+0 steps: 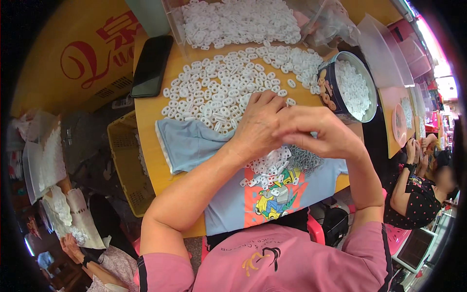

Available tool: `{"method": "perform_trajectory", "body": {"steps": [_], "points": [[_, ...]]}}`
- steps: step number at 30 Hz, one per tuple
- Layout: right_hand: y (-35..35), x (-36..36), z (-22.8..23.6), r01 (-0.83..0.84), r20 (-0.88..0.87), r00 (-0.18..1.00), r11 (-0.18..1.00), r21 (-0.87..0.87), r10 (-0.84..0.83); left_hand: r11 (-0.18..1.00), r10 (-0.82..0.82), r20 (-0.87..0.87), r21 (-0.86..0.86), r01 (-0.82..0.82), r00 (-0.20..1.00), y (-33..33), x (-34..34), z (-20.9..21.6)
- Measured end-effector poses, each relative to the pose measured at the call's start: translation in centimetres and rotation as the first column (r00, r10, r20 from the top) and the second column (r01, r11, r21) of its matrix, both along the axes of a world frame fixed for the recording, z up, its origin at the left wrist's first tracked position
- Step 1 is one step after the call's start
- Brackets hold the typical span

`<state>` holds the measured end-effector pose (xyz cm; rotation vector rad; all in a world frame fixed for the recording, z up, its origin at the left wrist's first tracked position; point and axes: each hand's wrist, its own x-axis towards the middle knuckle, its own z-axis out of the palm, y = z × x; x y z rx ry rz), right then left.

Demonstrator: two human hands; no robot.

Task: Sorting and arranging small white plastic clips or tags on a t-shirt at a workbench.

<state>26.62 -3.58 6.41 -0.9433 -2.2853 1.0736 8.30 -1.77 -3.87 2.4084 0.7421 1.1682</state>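
Note:
My left hand (260, 120) is at the near edge of a spread of small white two-holed plastic pieces (214, 87). Its fingers are curled, and the tips and anything in them are hidden. Against it, my right hand (318, 129) has thumb and fingers drawn together; whatever they pinch does not show. Below the hands, a heap of white plastic pieces (270, 168) lies beside a pile of small grey metal parts (305, 160), both on a light-blue cloth (224, 207) with a cartoon print.
A clear bin (172, 24) of white pieces stands at the back. A round tin (372, 100) of white pieces is on the right, a black phone (152, 65) on the left. A yellow crate (116, 160) sits beside the table. People work at both sides.

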Motion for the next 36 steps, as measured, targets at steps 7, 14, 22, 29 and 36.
{"method": "perform_trajectory", "body": {"steps": [7,14,22,29,36], "points": [[7.6,-0.9,-3.3,0.324,0.100,0.907,0.829,0.456,-0.409,0.999,0.050,0.015,-0.017,-0.049,0.999,-0.1,0.4,0.1],[10.3,-2.6,-6.6,0.221,0.392,0.715,0.719,0.659,-0.579,0.998,0.061,-0.005,-0.017,-0.061,0.998,-0.1,0.3,0.0],[10.0,-2.1,-7.0,0.272,0.250,0.798,0.698,0.662,-0.548,0.998,0.063,0.012,-0.004,-0.063,0.998,0.0,0.7,0.0],[9.7,-2.5,-7.1,0.245,0.216,0.861,0.747,0.618,-0.461,0.997,0.072,0.029,-0.001,-0.072,0.997,0.0,0.6,-0.2],[10.1,-1.8,-7.3,0.240,0.229,0.780,0.616,0.750,-0.583,0.998,0.058,0.032,-0.015,-0.058,0.998,0.0,0.8,-0.1]]}}
